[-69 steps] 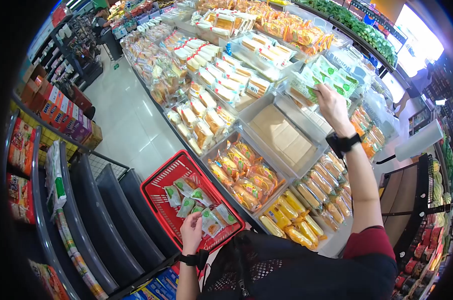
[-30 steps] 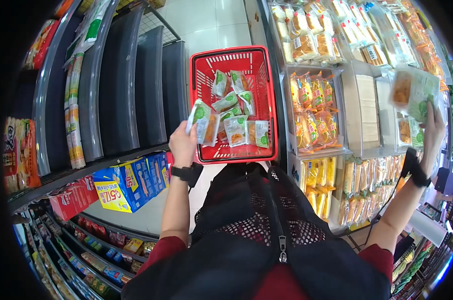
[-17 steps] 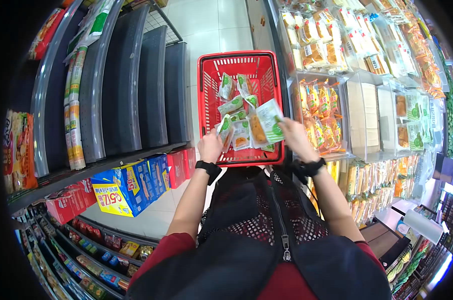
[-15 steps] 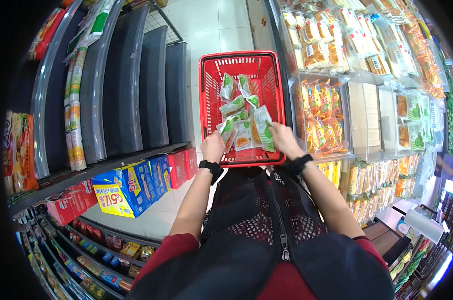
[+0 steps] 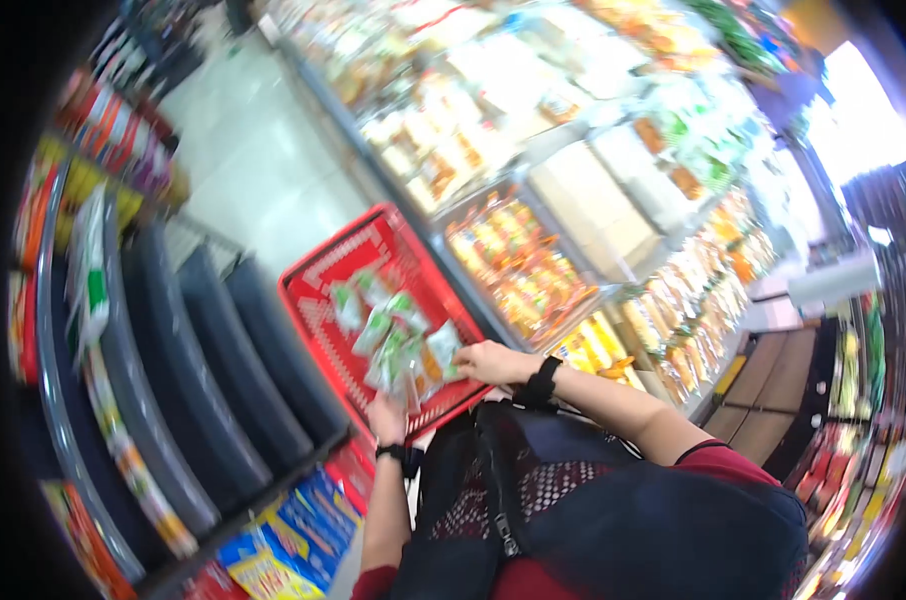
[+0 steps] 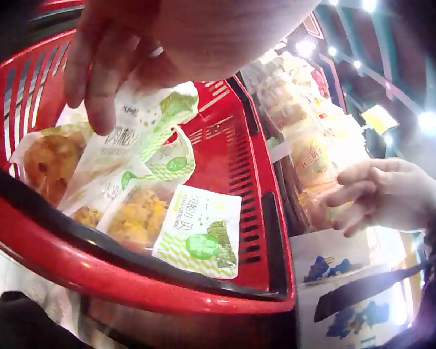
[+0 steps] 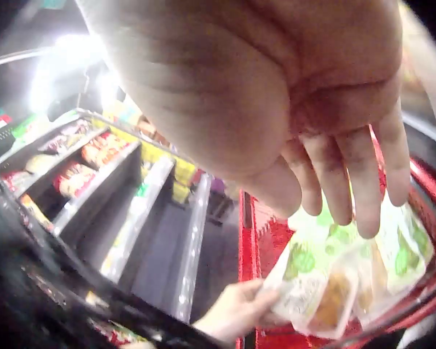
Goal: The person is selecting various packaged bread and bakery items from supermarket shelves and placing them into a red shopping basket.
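A red shopping basket [image 5: 323, 300] stands by the bread display with several bagged buns [image 5: 377, 330] in it, in clear wrappers with green-and-white print. At the basket's near end, my left hand [image 5: 386, 415] pinches the corner of a bagged bun [image 7: 298, 297]; the left wrist view shows its fingers over the packets. My right hand [image 5: 493, 363] is over the basket's right rim, just beside the packets. Its fingers [image 7: 360, 182] hang loosely bent with nothing between them in the right wrist view. In the left wrist view the right hand [image 6: 385, 195] is apart from the packets.
Bins of packaged bread [image 5: 518, 270] line the display on the right, with a bare-bottomed bin [image 5: 593, 205] among them. Dark tiered shelves [image 5: 243, 350] stand to the left. Blue and yellow boxes [image 5: 298, 530] sit at floor level near the basket.
My right hand brought a bagged bun from the display into the basket, let it go and drew back to the rim. The left hand keeps its packet. The head view has turned.
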The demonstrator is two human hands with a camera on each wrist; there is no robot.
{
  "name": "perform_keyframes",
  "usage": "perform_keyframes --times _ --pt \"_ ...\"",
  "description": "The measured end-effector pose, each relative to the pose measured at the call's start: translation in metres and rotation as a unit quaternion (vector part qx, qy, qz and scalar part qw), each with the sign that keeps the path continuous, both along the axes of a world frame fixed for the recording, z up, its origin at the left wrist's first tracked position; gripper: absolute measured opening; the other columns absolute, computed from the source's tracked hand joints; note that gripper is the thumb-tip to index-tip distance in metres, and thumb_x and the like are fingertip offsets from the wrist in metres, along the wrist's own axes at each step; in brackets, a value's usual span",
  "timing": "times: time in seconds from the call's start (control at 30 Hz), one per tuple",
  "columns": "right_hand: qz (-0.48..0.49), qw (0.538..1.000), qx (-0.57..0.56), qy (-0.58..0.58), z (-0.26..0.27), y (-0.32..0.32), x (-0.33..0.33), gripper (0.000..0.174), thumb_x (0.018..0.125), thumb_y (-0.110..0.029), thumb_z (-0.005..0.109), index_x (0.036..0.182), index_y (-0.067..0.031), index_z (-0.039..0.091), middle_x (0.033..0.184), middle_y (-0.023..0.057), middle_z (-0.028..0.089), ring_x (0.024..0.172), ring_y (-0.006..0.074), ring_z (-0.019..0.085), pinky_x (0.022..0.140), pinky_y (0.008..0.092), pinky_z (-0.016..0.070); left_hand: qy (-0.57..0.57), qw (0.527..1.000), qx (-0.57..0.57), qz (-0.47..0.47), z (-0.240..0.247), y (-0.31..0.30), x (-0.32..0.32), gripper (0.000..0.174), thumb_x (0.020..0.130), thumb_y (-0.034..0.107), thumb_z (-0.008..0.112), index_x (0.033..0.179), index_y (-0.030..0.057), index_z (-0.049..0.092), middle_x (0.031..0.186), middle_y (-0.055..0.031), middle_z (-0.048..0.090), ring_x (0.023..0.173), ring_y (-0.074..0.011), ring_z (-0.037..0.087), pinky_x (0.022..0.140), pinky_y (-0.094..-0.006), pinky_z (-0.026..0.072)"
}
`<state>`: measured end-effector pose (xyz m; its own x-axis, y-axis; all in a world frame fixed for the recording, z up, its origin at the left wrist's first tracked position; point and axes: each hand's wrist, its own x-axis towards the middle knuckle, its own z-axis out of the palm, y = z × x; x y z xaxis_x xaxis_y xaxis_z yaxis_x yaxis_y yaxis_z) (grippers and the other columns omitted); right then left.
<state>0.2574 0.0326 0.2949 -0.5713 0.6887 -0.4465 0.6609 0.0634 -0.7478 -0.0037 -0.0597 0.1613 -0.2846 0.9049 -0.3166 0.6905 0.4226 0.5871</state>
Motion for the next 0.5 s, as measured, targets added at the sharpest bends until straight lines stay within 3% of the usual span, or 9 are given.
perform_keyframes --times 0.03,0.07,0.13,0.17,0.2,0.23,0.3,0.4,0.5 --pt "-0.014 0.999 0.039 0.035 0.015 0.007 0.019 0.028 0.088 -0.021 0.054 0.108 -0.003 0.062 0.095 0.0209 0.066 0.089 0.0337 0.064 0.08 0.041 0.0495 0.043 0.998 0.046 0.016 -0.012 0.001 0.001 0.019 0.083 0.016 0.052 0.088 -0.001 0.059 0.073 -0.026 0.061 0.074 -0.0448 0.06 0.065 -0.0547 0.0463" --pt "-0.038 0.994 0.084 0.065 0.043 0.015 0.038 0.027 0.089 -0.02 0.054 0.108 -0.0031 0.062 0.095 0.0187 0.066 0.09 0.0319 0.065 0.08 0.0402 0.0495 0.01 0.998 0.058 0.028 0.0 0.007 0.009 0.02 0.084 0.016 0.052 0.09 -0.0018 0.058 0.076 -0.0277 0.061 0.076 -0.0461 0.06 0.067 -0.0553 0.0461" --pt "-0.11 0.98 0.132 0.104 0.106 0.029 0.082 0.026 0.089 -0.02 0.056 0.107 -0.0038 0.062 0.096 0.0164 0.067 0.087 0.0305 0.065 0.079 0.0376 0.0501 0.081 0.996 -0.028 -0.024 -0.027 0.006 0.005 0.025 0.084 0.018 0.053 0.1 -0.0007 0.057 0.087 -0.0298 0.061 0.082 -0.0454 0.06 0.073 -0.0538 0.0477" --pt "-0.171 0.957 0.215 0.091 0.123 0.036 0.111 0.025 0.088 -0.019 0.058 0.107 -0.0044 0.062 0.096 0.0156 0.067 0.087 0.029 0.065 0.079 0.0363 0.0504 0.067 0.995 -0.047 -0.051 -0.036 0.005 0.004 0.027 0.082 0.019 0.054 0.102 0.0012 0.057 0.09 -0.0291 0.062 0.084 -0.0454 0.061 0.074 -0.0535 0.0481" --pt "-0.23 0.924 0.296 0.077 0.142 0.044 0.14 0.024 0.087 -0.018 0.059 0.107 -0.005 0.062 0.096 0.0148 0.067 0.086 0.0276 0.065 0.078 0.035 0.0508 0.077 0.994 -0.067 -0.05 -0.019 0.009 0.014 0.029 0.081 0.02 0.054 0.103 0.0031 0.058 0.092 -0.0285 0.063 0.087 -0.0446 0.061 0.077 -0.0526 0.0482" --pt "-0.319 0.904 0.278 0.059 0.167 0.053 0.166 0.023 0.085 -0.013 0.061 0.107 -0.006 0.063 0.095 0.0126 0.068 0.085 0.0244 0.065 0.076 0.0325 0.0514 0.079 0.992 -0.093 -0.032 -0.002 0.007 0.02 0.03 0.079 0.02 0.056 0.104 0.0044 0.06 0.095 -0.0274 0.063 0.091 -0.0432 0.061 0.079 -0.0511 0.0485" --pt "-0.384 0.798 0.463 -0.048 0.176 0.086 0.247 0.026 0.082 -0.007 0.061 0.108 -0.0054 0.063 0.085 0.0119 0.067 0.075 0.0223 0.064 0.069 0.0322 0.0516 0.073 0.991 -0.095 -0.058 -0.013 0.006 0.009 0.035 0.076 0.022 0.061 0.107 0.0044 0.061 0.094 -0.0254 0.065 0.092 -0.0422 0.061 0.08 -0.0497 0.0485" --pt "-0.43 0.672 0.574 -0.186 0.182 0.128 0.361 0.042 0.08 -0.011 0.064 0.119 -0.0008 0.054 0.112 0.0203 0.057 0.1 0.0322 0.057 0.085 0.0384 0.0471 0.003 0.998 -0.066 -0.003 -0.011 0.007 0.003 0.052 0.075 0.024 0.068 0.121 0.0043 0.053 0.111 -0.0213 0.061 0.102 -0.0379 0.059 0.087 -0.0439 0.0472" --pt "-0.509 0.615 0.526 -0.293 0.171 0.161 0.431 0.06 0.077 -0.02 0.069 0.128 -0.0027 0.043 0.127 0.0223 0.046 0.115 0.0377 0.047 0.094 0.0459 0.0416 0.084 0.995 -0.048 0.0 0.022 0.01 0.0 0.059 0.076 0.023 0.07 0.128 0.0052 0.045 0.122 -0.0194 0.049 0.11 -0.0359 0.053 0.091 -0.0426 0.0449"
